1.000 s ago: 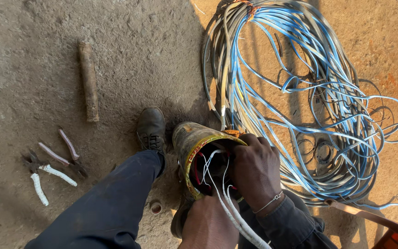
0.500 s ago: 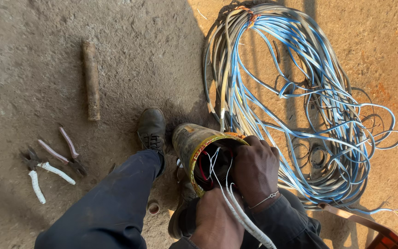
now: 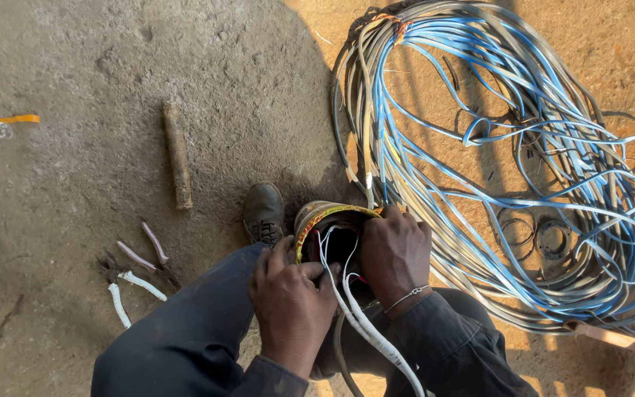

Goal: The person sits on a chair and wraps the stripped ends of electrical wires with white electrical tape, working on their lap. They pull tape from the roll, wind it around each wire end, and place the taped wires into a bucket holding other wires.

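Copper-edged and yellow-taped at the rim, the cylindrical motor housing (image 3: 332, 228) lies on the packed dirt ground (image 3: 75, 59), its open mouth facing up toward the camera and its long axis running away from the person toward the cable coil (image 3: 508, 169). Compared with half a second ago, the left hand (image 3: 292, 301) has come up to the near rim, where it was mostly out of frame; the right hand (image 3: 395, 254) stays over the housing's right rim. Both hands sit close together, fingers curled at the mouth; whether they clamp the white sleeved leads (image 3: 365, 323) trailing out cannot be told. Beside the housing's left, a worn black boot (image 3: 264, 213). Farther left of the housing: a rusty rod (image 3: 177, 154), rough and straight, and two pairs of pliers (image 3: 137, 268), one pink-handled, one white. Blue and grey insulated cable loops lie right of the housing, smooth and tangled.
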Action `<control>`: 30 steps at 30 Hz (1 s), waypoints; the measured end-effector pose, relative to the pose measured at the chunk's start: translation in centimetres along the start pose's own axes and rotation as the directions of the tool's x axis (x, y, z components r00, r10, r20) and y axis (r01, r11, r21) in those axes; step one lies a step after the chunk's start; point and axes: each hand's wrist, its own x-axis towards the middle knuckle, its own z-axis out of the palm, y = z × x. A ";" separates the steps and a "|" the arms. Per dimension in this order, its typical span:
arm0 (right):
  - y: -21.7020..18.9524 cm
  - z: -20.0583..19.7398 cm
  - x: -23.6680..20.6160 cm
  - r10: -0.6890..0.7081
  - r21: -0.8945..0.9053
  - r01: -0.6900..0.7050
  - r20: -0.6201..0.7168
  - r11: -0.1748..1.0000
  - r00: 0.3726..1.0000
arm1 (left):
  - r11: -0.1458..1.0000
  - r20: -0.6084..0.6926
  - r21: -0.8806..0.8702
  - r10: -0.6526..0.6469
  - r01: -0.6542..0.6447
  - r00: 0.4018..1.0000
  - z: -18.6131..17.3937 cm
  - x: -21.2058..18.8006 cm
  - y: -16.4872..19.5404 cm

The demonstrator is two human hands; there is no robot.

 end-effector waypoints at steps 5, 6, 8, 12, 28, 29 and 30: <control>-0.1 0.5 0.0 0.012 0.007 -0.013 0.026 1.000 1.000 | 0.948 0.073 0.319 -0.044 0.018 0.996 0.3 0.7 0.4; -0.1 0.6 0.1 0.014 0.002 -0.014 0.024 1.000 1.000 | 0.920 0.067 0.392 -0.033 0.004 0.997 0.5 0.9 0.9; -0.2 0.7 0.2 0.016 0.001 -0.016 0.035 1.000 0.999 | 0.862 0.118 0.507 -0.068 -0.001 0.991 0.6 1.1 1.7; -0.5 -0.1 0.2 0.006 0.004 -0.007 0.038 1.000 0.999 | 0.762 0.154 0.646 -0.177 0.036 0.972 0.6 1.8 3.2; 1.0 -0.3 -2.3 -0.663 0.323 0.675 -0.165 0.664 0.731 | 0.735 0.060 0.676 -0.118 0.047 0.991 2.5 2.4 1.8; 1.0 0.3 -2.1 -0.620 0.389 0.588 -0.053 0.709 0.783 | 0.734 0.076 0.678 -0.120 0.037 0.990 2.7 2.5 1.8; 1.0 0.8 -2.0 -0.576 0.444 0.493 0.066 0.748 0.815 | 0.734 0.091 0.678 -0.127 0.032 0.988 2.8 2.6 1.8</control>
